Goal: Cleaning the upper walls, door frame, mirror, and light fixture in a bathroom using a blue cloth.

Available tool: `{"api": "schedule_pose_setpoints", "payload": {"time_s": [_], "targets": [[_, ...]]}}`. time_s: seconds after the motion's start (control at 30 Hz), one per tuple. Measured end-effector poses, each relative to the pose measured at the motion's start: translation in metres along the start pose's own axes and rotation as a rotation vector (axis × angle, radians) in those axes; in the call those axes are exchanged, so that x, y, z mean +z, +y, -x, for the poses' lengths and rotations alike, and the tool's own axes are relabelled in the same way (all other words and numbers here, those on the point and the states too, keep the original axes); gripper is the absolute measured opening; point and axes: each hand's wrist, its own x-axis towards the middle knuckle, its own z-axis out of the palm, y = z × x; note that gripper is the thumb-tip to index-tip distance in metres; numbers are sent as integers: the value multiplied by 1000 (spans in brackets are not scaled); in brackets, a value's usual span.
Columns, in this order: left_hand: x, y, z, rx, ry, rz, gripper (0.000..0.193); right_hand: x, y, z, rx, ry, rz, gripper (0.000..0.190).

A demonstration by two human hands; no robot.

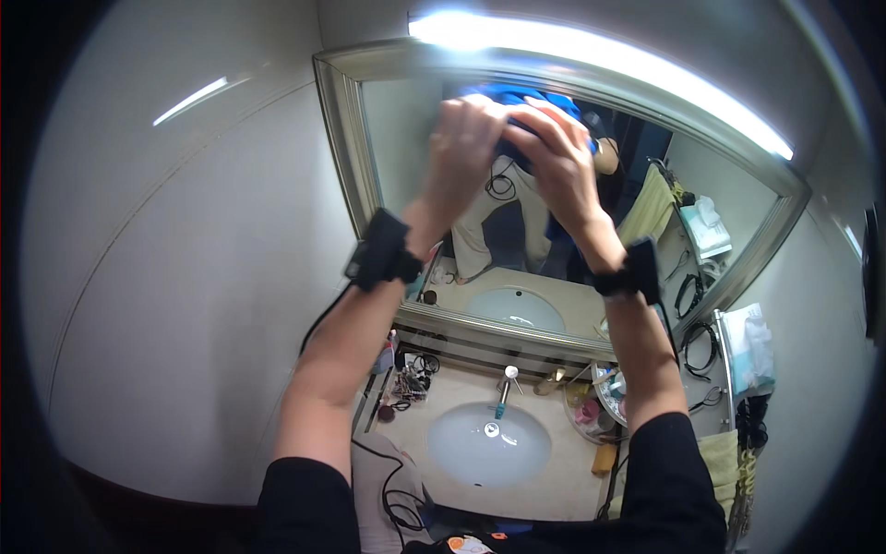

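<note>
Both my hands are raised close together in front of the upper part of a framed mirror (370,159). Bright blue cloth (516,93) shows beyond and between them, bunched at my fingers; its outline mixes with the reflection. My left hand (465,142), blurred, curls its fingers at the cloth's left side. The bent fingers of my right hand (557,149) grip it on the right. Each wrist wears a black strapped device with a cable. Whether the cloth touches the glass is hidden by my hands.
Below is a counter (457,502) with an oval sink (450,443) and a faucet (505,391). Small items and cords (413,381) lie at left. A corner shelf (609,395) with cups stands right, near a tissue pack (749,353). A lit lamp (595,52) tops the mirror.
</note>
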Motion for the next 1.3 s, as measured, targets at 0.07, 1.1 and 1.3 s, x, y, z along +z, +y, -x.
{"api": "schedule_pose_setpoints", "payload": {"time_s": [0.07,1.1,1.3], "targets": [[-34,-61,-1,-64,131,-36,49,44,-17,-60,-62,-37,6,30],[221,294,-159,261,-218,581,49,-246,174,163,579,64,752,39],[231,300,-192,409,-254,598,48,-265,176,132,1130,297,5,35]]}}
